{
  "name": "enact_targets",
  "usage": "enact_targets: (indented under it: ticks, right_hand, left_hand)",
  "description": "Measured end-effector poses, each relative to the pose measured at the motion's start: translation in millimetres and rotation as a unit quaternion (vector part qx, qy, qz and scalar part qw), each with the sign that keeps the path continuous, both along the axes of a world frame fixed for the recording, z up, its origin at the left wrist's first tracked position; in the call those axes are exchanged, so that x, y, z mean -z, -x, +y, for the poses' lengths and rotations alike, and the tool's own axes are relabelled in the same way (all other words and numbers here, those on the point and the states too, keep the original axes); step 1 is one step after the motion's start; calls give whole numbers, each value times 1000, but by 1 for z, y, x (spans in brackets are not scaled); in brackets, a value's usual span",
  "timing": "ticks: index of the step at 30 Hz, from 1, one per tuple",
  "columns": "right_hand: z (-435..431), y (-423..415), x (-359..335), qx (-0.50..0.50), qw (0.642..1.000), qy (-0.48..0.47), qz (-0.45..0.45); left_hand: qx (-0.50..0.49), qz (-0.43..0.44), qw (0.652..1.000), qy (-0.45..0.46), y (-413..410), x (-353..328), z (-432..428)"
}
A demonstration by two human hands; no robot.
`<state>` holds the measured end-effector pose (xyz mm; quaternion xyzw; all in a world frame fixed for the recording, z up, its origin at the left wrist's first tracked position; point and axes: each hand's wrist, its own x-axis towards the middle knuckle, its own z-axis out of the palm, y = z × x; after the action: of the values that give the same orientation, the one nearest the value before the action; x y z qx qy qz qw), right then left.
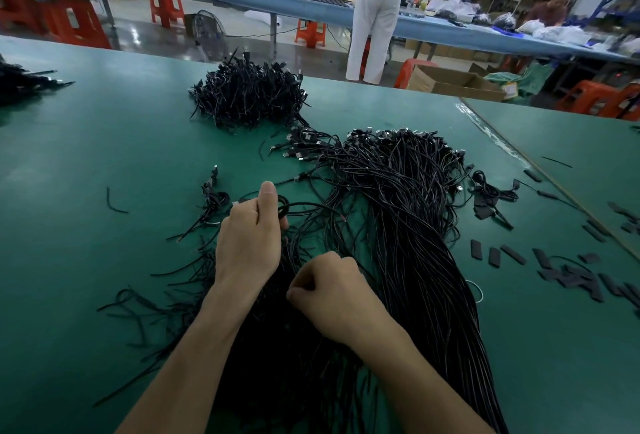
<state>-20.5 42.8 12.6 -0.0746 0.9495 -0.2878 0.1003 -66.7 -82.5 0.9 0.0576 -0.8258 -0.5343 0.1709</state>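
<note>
The left hand [249, 239] is raised a little left of the frame's centre. Its grip is closed on a small loop of black cable [284, 209], with the thumb upright on the near side of the coil and the fingers curled behind it. One strand runs from the loop to the right, into the big bundle of cables [408, 225].

The right hand [332, 298] sits just below and right of the left. Its fingers are curled tight and the thumb is pressed to the forefinger, low over the dark strands. I cannot tell whether its grip has a strand in it, as the fingers hide that spot.

The bundle fans from the bottom centre up to the right of centre on the green table [86, 156], ending in a row of plugs [304, 148]. Any marks on the plugs are too small to read. A tied coil [213, 199] lies just left of the left hand, and a heap of coiled cables [249, 97] sits in the upper centre. Flat black strips [512, 253] are scattered at right.

Beyond the table stand an open cardboard box [450, 82], whose yellow label is too blurred to read, red stools [166, 5] and a person in white trousers [375, 18].
</note>
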Motion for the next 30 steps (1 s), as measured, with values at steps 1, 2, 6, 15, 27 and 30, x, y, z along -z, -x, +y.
enact_targets:
  ticks: [1, 2, 6, 15, 27, 30]
  right_hand:
    - [2, 2, -2, 8, 1000, 24, 6]
    - [5, 4, -6, 19, 998, 53, 13]
    - [18, 18, -13, 129, 959, 246, 62]
    - [13, 24, -20, 190, 825, 505, 165]
    - [3, 9, -29, 64, 947, 265, 167]
    - [4, 6, -27, 42, 957, 152, 244]
  left_hand:
    - [0, -4, 1000, -5, -1, -1, 0]
    - [-2, -7, 1000, -9, -1, -2, 0]
    - [-14, 0, 999, -37, -3, -5, 3]
    - [237, -14, 953, -189, -17, -19, 24]
    - [189, 30, 932, -308, -16, -28, 22]
    - [150, 26, 932, -329, -14, -24, 23]
